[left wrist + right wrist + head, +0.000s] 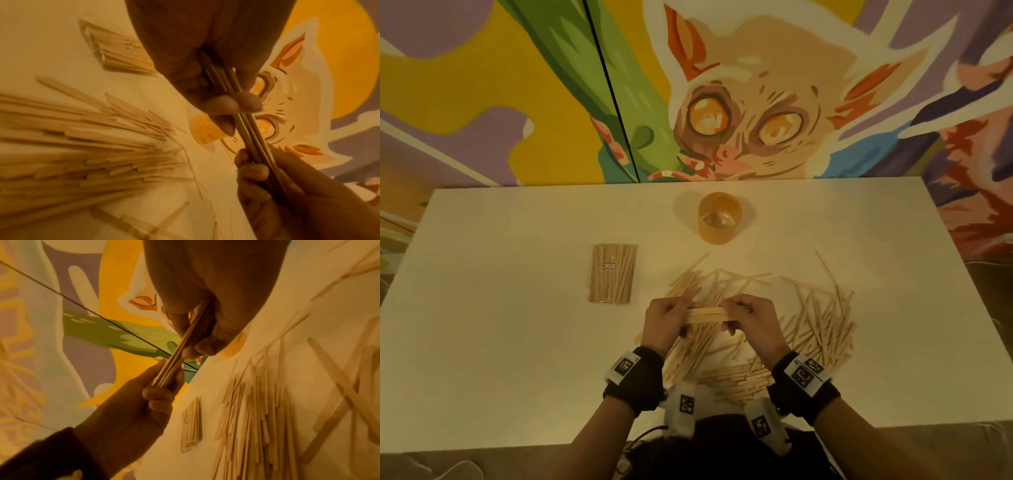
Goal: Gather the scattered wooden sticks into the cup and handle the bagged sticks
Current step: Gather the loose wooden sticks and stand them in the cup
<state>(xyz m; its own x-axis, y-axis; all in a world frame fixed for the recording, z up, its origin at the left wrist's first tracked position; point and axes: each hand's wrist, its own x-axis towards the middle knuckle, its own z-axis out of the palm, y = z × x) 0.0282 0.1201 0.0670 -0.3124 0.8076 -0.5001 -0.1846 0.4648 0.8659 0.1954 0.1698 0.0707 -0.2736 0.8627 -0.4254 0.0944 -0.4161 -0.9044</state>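
White table (517, 342) under warm light, a painted mural (739, 113) of a wide-eyed creature filling the wall behind. Both hands are up over the pile: left hand (666, 322) and right hand (751, 320) each clamped on an end of a small bundle of sticks (705, 314), held level. Scattered sticks (822, 322) sprawl beneath. The cup (719, 219) stands beyond, the bagged sticks (613, 272) lie left.

A: Hands?
B: Left hand (666, 323) and right hand (751, 320) grip opposite ends of a level bundle of pale wooden sticks (705, 314) above the scattered wooden sticks (822, 325).
A: Elsewhere on the white table (500, 342)?
B: Translucent orange cup (719, 218) farther back; clear bag of sticks (613, 273) left.
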